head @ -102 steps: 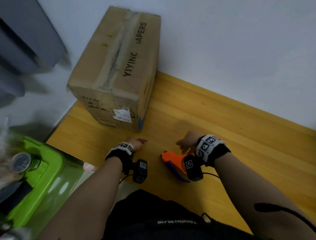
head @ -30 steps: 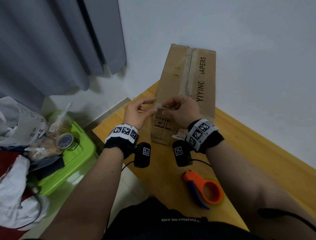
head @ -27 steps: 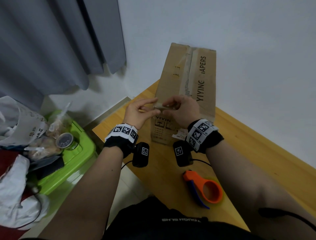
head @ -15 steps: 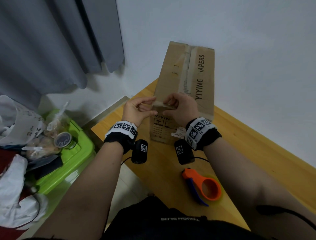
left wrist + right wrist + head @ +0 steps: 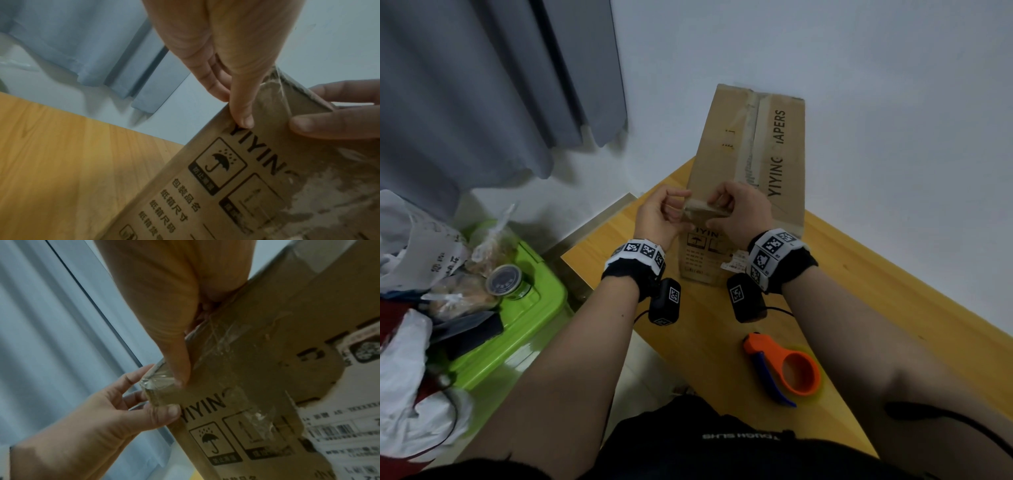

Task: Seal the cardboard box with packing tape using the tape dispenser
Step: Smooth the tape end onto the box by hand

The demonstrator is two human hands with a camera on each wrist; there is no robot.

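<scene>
A tall brown cardboard box point(image 5: 722, 154) stands on the wooden table point(image 5: 859, 291), with an old tape seam along its top. Both hands meet at its near top edge. My left hand point(image 5: 685, 212) pinches the crumpled end of a clear tape strip point(image 5: 156, 382) at the box's left corner, thumb point(image 5: 242, 116) on the front face. My right hand point(image 5: 717, 212) pinches the same strip over the edge, its thumb point(image 5: 179, 369) pressing it to the cardboard. The orange tape dispenser point(image 5: 791, 370) lies on the table under my right forearm, untouched.
A green bin point(image 5: 527, 325) with bags and a round tin point(image 5: 505, 282) stands left of the table, below its edge. A grey curtain point(image 5: 482, 85) hangs at the back left. A white wall runs right behind the box.
Both hands left the dispenser lying on the table and rose to the box. In the last second they brought the strip held between them down onto the box's near top edge.
</scene>
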